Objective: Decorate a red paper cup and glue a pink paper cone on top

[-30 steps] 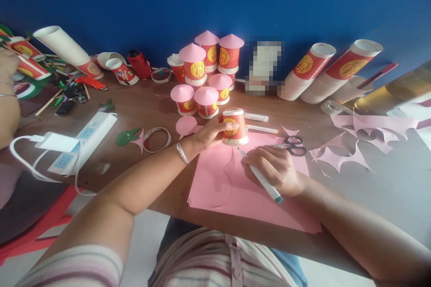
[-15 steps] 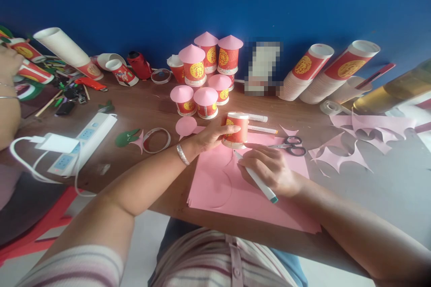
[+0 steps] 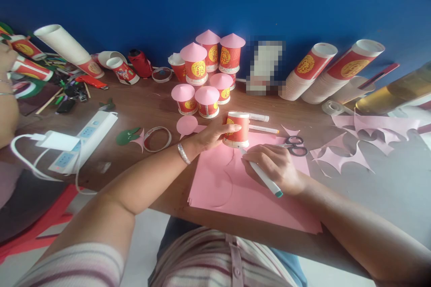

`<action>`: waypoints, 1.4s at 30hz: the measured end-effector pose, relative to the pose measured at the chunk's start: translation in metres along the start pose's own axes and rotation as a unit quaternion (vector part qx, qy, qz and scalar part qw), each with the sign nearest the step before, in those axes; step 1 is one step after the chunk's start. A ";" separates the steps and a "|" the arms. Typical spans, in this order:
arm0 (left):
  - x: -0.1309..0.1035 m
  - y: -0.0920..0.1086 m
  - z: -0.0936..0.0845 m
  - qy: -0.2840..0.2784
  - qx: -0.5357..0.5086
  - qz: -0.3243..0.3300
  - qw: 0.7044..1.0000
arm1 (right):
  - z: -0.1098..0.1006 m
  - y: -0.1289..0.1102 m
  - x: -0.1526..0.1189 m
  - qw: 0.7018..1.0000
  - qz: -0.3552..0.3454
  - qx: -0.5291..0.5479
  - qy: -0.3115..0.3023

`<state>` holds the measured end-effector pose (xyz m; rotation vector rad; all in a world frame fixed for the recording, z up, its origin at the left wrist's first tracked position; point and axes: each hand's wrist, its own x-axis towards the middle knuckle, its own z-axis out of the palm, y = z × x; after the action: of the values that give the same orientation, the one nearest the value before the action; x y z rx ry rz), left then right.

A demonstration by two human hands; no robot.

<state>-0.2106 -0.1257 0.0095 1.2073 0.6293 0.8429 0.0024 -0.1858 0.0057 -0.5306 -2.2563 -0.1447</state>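
My left hand (image 3: 217,133) is wrapped round a red paper cup (image 3: 239,129) with a gold emblem, rim down on a stack of pink paper (image 3: 249,193). A marker (image 3: 266,178), white with a green end, is gripped in my right hand (image 3: 274,166). Its tip is close to the cup's lower rim; whether it touches the paper I cannot tell. A curved line shows on the sheet to the left of my right hand. Beside the paper's far right edge lie scissors (image 3: 296,145), partly hidden behind my right hand.
Several red cups with pink cone tops (image 3: 195,63) stand at the back. Stacked cups (image 3: 346,71) lean at the right, near pink offcuts (image 3: 343,157). A power strip (image 3: 85,141) with a cable and a tape ring (image 3: 157,139) lie left. Another person's arm (image 3: 8,98) is at the far left.
My right hand and the marker have shifted slightly right, the tip moving along the front of the cup's rim. My left hand keeps its hold on the cup.
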 end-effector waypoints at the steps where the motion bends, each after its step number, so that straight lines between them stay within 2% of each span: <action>1: 0.000 0.002 0.001 -0.001 0.006 -0.001 1.000 | 0.000 0.000 0.000 1.000 -0.002 0.005 -0.006; 5: -0.001 0.007 0.004 -0.001 0.017 -0.002 1.000 | -0.001 0.001 -0.001 0.999 -0.011 0.012 -0.034; 10: 0.000 -0.004 -0.004 -0.040 0.002 0.015 0.999 | -0.002 0.002 -0.002 0.999 -0.010 0.010 -0.052; 13: 0.001 -0.007 -0.005 -0.035 -0.008 0.009 0.999 | -0.003 0.002 -0.001 0.998 -0.005 0.006 -0.058; 18: 0.002 -0.003 0.000 0.002 -0.001 0.015 1.000 | -0.003 0.003 -0.001 0.999 0.000 0.002 -0.050; 27: -0.002 0.001 0.003 0.023 0.005 -0.006 1.000 | -0.007 0.006 0.000 0.999 0.001 -0.010 -0.049; 33: 0.000 -0.004 0.001 0.003 -0.022 -0.003 1.000 | -0.006 0.006 0.002 0.999 -0.004 -0.030 -0.038; 42: 0.001 -0.007 -0.004 -0.005 0.003 -0.006 1.000 | -0.004 0.007 0.003 0.999 -0.012 -0.038 -0.019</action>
<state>-0.2117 -0.1239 0.0021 1.2127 0.6299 0.8251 0.0069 -0.1796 0.0100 -0.5508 -2.3023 -0.2352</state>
